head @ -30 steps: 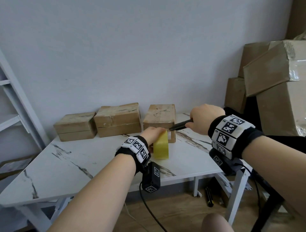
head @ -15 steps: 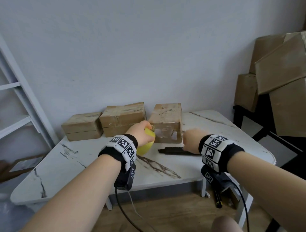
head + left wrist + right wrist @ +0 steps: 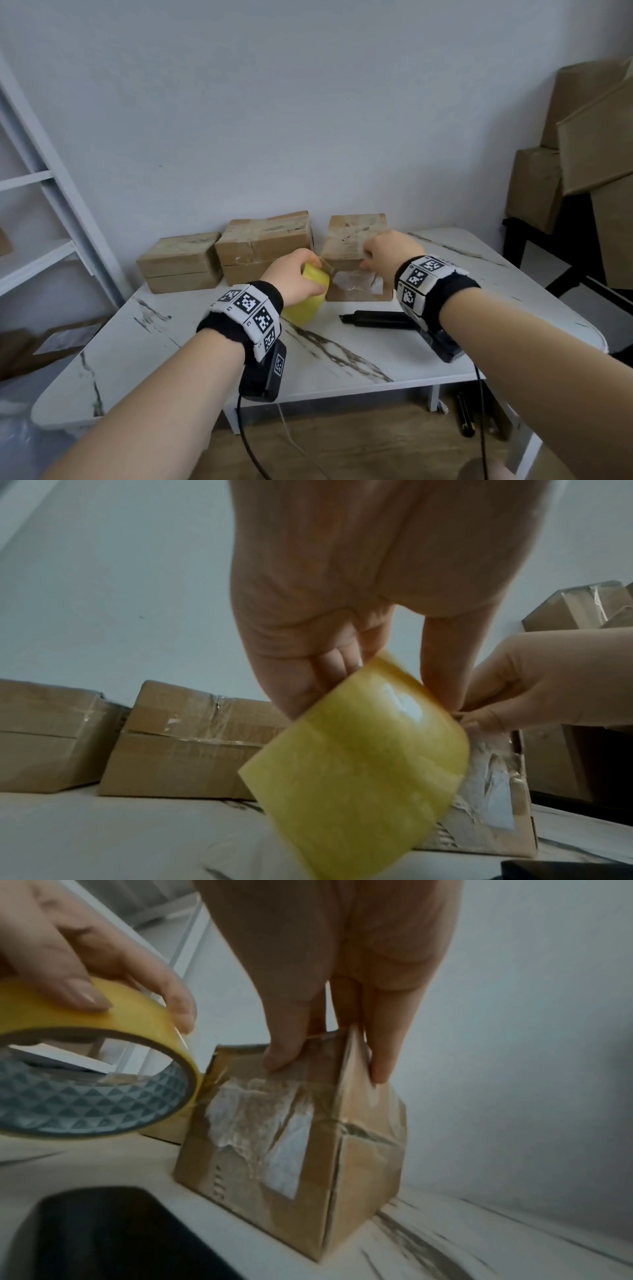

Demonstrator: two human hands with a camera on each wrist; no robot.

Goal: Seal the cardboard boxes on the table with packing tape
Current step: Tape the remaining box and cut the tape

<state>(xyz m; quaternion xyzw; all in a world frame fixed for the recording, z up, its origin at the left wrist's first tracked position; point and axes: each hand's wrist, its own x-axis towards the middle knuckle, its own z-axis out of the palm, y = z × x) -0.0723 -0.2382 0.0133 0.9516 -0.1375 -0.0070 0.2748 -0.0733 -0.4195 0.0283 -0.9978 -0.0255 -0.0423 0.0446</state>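
A small upright cardboard box (image 3: 356, 236) stands on the marble table (image 3: 178, 342), with crumpled clear tape on its front face (image 3: 260, 1118). My right hand (image 3: 376, 260) grips its top near corner, thumb (image 3: 279, 1056) on the front and fingers (image 3: 380, 1069) on the side. My left hand (image 3: 305, 274) holds a yellow tape roll (image 3: 308, 303) tilted against the box's left front edge; the same roll (image 3: 356, 764) fills the left wrist view. Two more flat boxes (image 3: 181, 263) (image 3: 263, 246) sit to the left by the wall.
A black utility knife (image 3: 373, 318) lies on the table just in front of the box. White shelving (image 3: 44, 212) stands at the left. Large cardboard boxes (image 3: 596, 154) are stacked at the right, beyond the table's edge.
My right hand laid the black knife on the table and moved up to grip the box. My left hand brought the tape roll against the box's left front edge.
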